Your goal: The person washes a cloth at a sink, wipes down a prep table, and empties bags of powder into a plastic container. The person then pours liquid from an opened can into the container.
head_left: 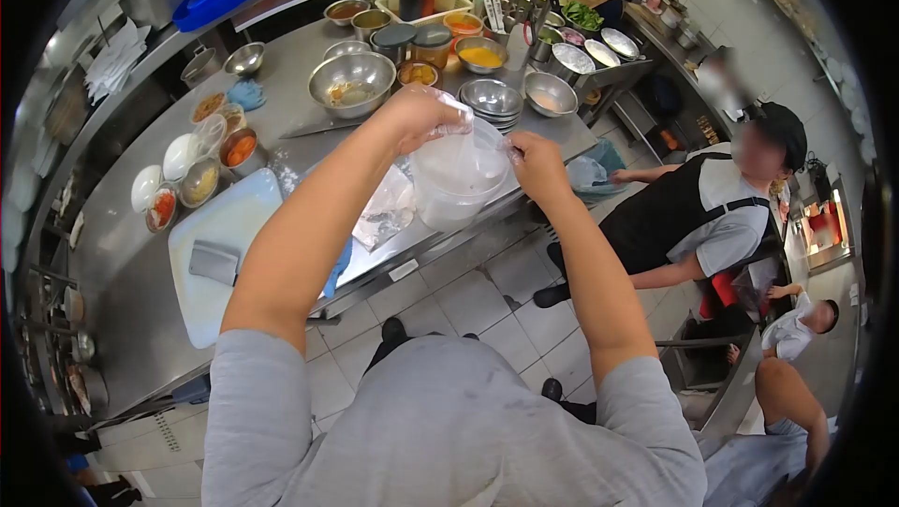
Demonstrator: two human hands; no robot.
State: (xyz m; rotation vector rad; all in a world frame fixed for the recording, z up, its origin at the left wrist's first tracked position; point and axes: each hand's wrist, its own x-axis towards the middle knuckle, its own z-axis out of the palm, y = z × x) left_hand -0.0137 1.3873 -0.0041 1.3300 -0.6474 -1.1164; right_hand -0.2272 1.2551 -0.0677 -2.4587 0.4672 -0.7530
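A translucent round tub (451, 191) stands at the front edge of the steel counter, with white contents and a clear plastic bag at its mouth. My left hand (428, 120) is over the tub's left rim, its fingers bent and dusted with white powder; whatever they grip is too small to make out. At the tub's right rim, my right hand (536, 162) pinches the edge of the clear bag (489, 153). A crumpled, powdery sheet or bag (386, 207) lies left of the tub, touching or close to it.
On the left are a white cutting board (201, 217) and a cleaver (213, 262). Behind the tub are a large steel bowl (352, 82), stacked bowls (491, 100) and sauce containers. A co-worker in a black apron (655, 212) stands at the right, near the counter's end.
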